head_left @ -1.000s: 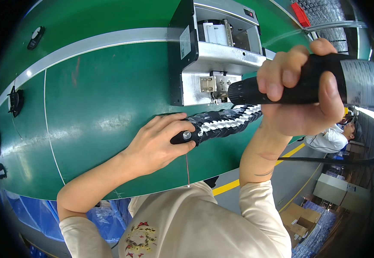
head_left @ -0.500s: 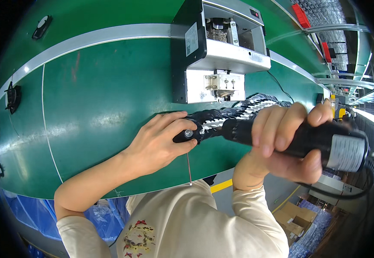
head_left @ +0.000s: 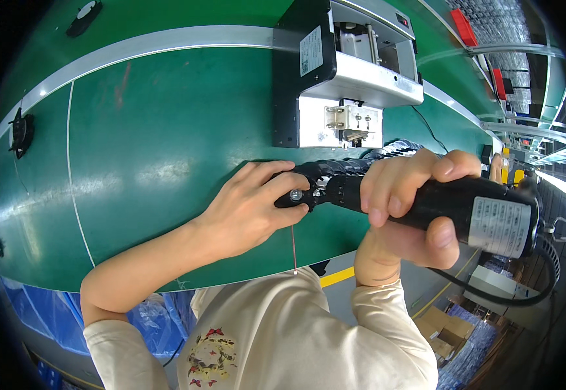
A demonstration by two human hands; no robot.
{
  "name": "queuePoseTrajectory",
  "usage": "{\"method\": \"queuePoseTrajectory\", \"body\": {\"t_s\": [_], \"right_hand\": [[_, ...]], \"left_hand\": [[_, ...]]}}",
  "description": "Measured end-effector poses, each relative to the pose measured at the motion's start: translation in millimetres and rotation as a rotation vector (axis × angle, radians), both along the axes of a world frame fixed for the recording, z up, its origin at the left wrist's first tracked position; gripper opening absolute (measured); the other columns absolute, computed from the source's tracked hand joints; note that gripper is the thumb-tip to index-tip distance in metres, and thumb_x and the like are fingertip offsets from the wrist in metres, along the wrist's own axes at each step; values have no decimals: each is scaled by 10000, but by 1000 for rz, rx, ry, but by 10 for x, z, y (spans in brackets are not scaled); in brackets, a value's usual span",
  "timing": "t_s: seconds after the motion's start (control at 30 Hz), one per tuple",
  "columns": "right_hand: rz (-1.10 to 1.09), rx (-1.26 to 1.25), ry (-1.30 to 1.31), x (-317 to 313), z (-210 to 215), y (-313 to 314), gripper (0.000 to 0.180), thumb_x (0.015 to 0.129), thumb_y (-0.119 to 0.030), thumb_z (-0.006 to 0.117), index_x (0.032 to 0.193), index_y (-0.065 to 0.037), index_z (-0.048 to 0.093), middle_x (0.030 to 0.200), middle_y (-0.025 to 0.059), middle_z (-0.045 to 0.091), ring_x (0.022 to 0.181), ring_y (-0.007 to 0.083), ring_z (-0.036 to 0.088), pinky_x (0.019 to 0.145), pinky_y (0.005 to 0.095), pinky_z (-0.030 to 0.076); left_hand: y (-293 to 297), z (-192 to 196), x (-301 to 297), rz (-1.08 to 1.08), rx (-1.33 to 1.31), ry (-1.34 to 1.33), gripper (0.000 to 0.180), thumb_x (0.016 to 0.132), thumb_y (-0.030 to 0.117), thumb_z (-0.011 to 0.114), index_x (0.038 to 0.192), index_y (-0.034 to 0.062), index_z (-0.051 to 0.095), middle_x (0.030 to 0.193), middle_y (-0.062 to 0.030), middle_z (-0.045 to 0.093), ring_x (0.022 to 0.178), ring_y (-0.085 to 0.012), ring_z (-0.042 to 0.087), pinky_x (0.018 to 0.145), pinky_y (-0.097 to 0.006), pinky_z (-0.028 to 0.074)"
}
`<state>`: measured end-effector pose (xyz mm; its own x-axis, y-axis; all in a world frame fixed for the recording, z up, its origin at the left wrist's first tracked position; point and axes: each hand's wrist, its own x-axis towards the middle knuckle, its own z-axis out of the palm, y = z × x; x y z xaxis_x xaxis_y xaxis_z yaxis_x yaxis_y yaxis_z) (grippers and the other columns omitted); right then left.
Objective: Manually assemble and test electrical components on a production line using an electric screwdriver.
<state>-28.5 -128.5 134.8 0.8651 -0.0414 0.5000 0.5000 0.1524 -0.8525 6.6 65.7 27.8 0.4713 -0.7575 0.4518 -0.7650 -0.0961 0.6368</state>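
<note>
Left hand [head_left: 252, 211] clamped on the long black ribbed assembly [head_left: 335, 172] lying on the green conveyor counter [head_left: 153, 130], thumb and forefinger pinning its near end, apparently to steady a silver screw head [head_left: 295, 194]. Right hand [head_left: 406, 208], at 3 o'clock, closed around a black cylindrical electric screwdriver [head_left: 445, 205], tip aimed at that screw. At 12 o'clock: a black-and-grey boxy machine [head_left: 345, 71].

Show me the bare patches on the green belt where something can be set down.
The widest bare stretch of green belt lies between the white line and the black-and-silver machine, above the left hand. It is crowded at the black part, where the right hand brings the power screwdriver.
</note>
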Motion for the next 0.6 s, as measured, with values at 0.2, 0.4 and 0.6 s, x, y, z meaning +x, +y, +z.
{"method": "queuePoseTrajectory", "body": {"t_s": [0.2, 0.4, 0.6], "right_hand": [[-77, -42, 71, -50, 31, 175, 438, 843, -264, 686, 1127, -39, 439, 703, 94, 531, 505, 200, 554, 493, 354, 470], [24, -38, 121, -83, 35, 169, 425, 831, -175, 753, 1085, -47, 437, 766, 103, 557, 620, 205, 559, 621, 373, 491], [142, 2, 84, -60, 86, 42, 481, 836, -180, 737, 1198, -51, 448, 771, 103, 564, 627, 209, 566, 615, 378, 485]], "left_hand": [[13, 28, -13, -10, 2, 43, 210, 748, 104, 704, 944, 146, 763, 1193, -47, 597, 1208, -297, 543, 938, -426, 470], [4, 11, -29, -1, -14, 44, 199, 754, 119, 706, 944, 144, 763, 1196, -45, 594, 1198, -295, 551, 939, -424, 468], [-3, 8, -7, -14, -23, 13, 169, 780, 146, 743, 947, 154, 764, 1187, -48, 610, 1209, -303, 563, 895, -433, 478]]}}
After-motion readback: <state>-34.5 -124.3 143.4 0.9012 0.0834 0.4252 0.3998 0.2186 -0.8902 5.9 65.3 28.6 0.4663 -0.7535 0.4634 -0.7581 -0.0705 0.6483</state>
